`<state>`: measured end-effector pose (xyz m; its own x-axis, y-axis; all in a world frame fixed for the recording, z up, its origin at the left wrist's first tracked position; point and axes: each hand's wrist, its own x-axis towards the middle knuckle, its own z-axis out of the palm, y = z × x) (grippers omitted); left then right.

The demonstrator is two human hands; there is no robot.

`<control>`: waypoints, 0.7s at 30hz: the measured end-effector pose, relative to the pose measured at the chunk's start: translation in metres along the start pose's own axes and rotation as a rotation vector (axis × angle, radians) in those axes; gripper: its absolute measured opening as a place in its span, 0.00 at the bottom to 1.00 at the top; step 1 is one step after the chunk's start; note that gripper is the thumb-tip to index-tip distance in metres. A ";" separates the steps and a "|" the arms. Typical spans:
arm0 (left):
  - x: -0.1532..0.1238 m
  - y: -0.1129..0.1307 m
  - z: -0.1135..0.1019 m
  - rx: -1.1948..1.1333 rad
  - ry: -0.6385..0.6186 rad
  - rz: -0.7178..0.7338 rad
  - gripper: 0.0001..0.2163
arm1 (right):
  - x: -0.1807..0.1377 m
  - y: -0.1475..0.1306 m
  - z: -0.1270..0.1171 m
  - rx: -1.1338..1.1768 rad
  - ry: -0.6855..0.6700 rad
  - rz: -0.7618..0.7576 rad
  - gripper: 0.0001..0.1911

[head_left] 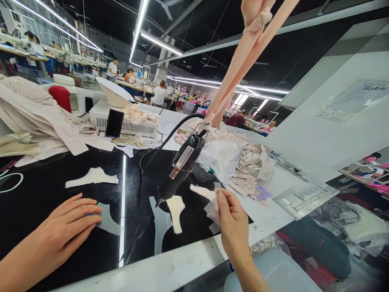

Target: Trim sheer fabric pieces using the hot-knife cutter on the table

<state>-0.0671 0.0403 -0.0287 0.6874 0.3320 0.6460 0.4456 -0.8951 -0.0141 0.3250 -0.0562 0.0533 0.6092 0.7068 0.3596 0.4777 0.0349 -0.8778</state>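
Note:
My left hand (68,225) lies flat on the black work surface (139,239), fingers together and stretched out. Its fingertips touch a translucent grey cut piece (110,222). My right hand (234,221) is closed in a pinch on a crumpled, whitish translucent film (213,209) near the table's right edge. Beside that film lies a small cream fabric piece (201,191). Between my hands are another cream fabric piece (176,213) and a translucent strip (161,227). A black corded handheld tool (181,166) hangs with its tip just above them. Farther left lies a cream cut-out (92,177).
Peach fabric strips (234,69) suspend the tool from above. Fabric is piled at back left (36,113) and back right (247,162). A phone (114,123) leans against a white vented box (133,123). A pale plastic bin (273,271) stands below the right edge. People work in the background.

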 end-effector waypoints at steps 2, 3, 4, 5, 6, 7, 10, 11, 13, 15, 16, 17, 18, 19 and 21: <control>0.006 0.007 -0.005 -0.050 -0.012 -0.108 0.11 | -0.022 -0.019 0.012 0.024 -0.098 0.017 0.20; 0.011 0.012 -0.008 -0.091 -0.025 -0.161 0.11 | -0.034 -0.027 0.019 0.038 -0.158 0.019 0.18; 0.015 0.018 -0.012 -0.155 -0.026 -0.204 0.10 | -0.045 -0.036 0.027 0.058 -0.207 0.013 0.17; 0.021 0.025 -0.016 -0.236 -0.044 -0.253 0.10 | -0.056 -0.043 0.036 0.082 -0.277 0.002 0.16; 0.027 0.033 -0.020 -0.328 -0.061 -0.319 0.09 | -0.065 -0.050 0.045 0.103 -0.403 -0.019 0.15; 0.032 0.040 -0.023 -0.433 -0.093 -0.391 0.09 | -0.073 -0.055 0.054 0.121 -0.510 -0.035 0.14; 0.046 0.057 -0.029 -0.780 -0.207 -0.640 0.07 | -0.087 -0.066 0.081 0.157 -0.727 -0.076 0.14; 0.048 0.060 -0.029 -0.888 -0.221 -0.718 0.06 | -0.090 -0.068 0.090 0.168 -0.767 -0.083 0.14; 0.051 0.064 -0.027 -1.122 -0.196 -0.809 0.04 | -0.093 -0.069 0.105 0.193 -0.831 -0.090 0.13; 0.050 0.064 -0.023 -1.350 -0.130 -0.908 0.09 | -0.095 -0.069 0.115 0.217 -0.878 -0.076 0.13; 0.049 0.063 -0.021 -1.421 -0.093 -0.951 0.11 | -0.095 -0.068 0.119 0.229 -0.894 -0.051 0.13; 0.048 0.061 -0.020 -1.461 -0.056 -0.993 0.13 | -0.095 -0.068 0.121 0.243 -0.906 -0.010 0.13; 0.048 0.059 -0.020 -1.470 -0.024 -1.028 0.15 | -0.093 -0.067 0.121 0.257 -0.916 0.050 0.15; 0.048 0.057 -0.021 -1.459 0.000 -1.054 0.16 | -0.092 -0.065 0.121 0.269 -0.926 0.124 0.18; 0.050 0.052 -0.026 -1.423 0.026 -1.104 0.17 | -0.086 -0.062 0.118 0.282 -0.940 0.280 0.25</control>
<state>-0.0245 0.0023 0.0221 0.4311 0.8981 -0.0867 -0.1489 0.1656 0.9749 0.1684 -0.0357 0.0390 -0.1252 0.9797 -0.1568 0.1537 -0.1369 -0.9786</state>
